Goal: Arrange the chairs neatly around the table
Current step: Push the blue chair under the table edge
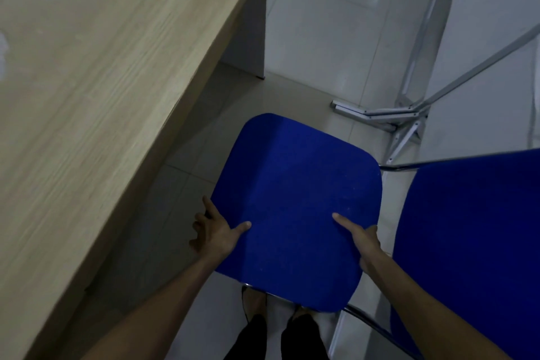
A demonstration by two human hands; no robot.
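We've got the chair by its blue seat: left hand & right hand each clamp a side edge, thumbs on top. It sits just beside the worktop, not yet under. Best push straight & level, square to the edge, w/o clipping the 2nd chair on our right.

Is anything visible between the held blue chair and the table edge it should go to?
Nothing visible. Both hands, left hand and right hand, grip the blue chair; only bare floor lies between it and the table.
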